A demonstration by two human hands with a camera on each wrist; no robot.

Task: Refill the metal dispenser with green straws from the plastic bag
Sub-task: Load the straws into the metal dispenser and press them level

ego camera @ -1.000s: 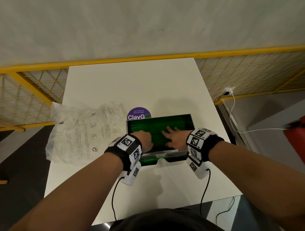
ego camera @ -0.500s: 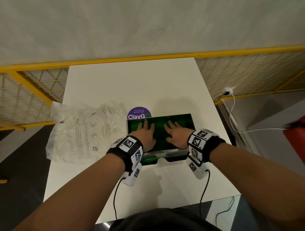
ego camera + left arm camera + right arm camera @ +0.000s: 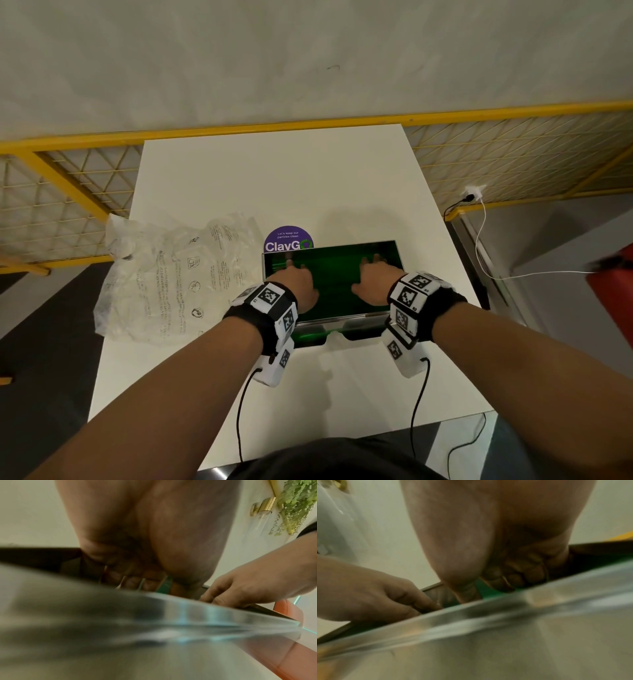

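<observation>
The metal dispenser [image 3: 342,320] stands open-topped on the white table, its inside filled with green straws [image 3: 337,274]. My left hand [image 3: 296,279] lies over the straws at the box's left end, fingers stretched toward the back wall. My right hand [image 3: 375,277] lies the same way at the right end. In the left wrist view the fingertips [image 3: 130,579] press down on the straws [image 3: 165,586] behind the blurred metal wall [image 3: 154,628]. The right wrist view shows the same: fingertips [image 3: 518,574] on green straws [image 3: 485,589]. The crumpled clear plastic bag [image 3: 171,277] lies flat left of the dispenser.
A round purple sticker [image 3: 288,238] sits on the table just behind the dispenser. Yellow mesh railing [image 3: 513,161] runs behind the table. A white cable [image 3: 483,240] and a red object [image 3: 613,287] are off the table's right edge.
Both hands have slid apart over the straws, from the middle of the dispenser toward its left and right ends. Bag and dispenser have stayed put.
</observation>
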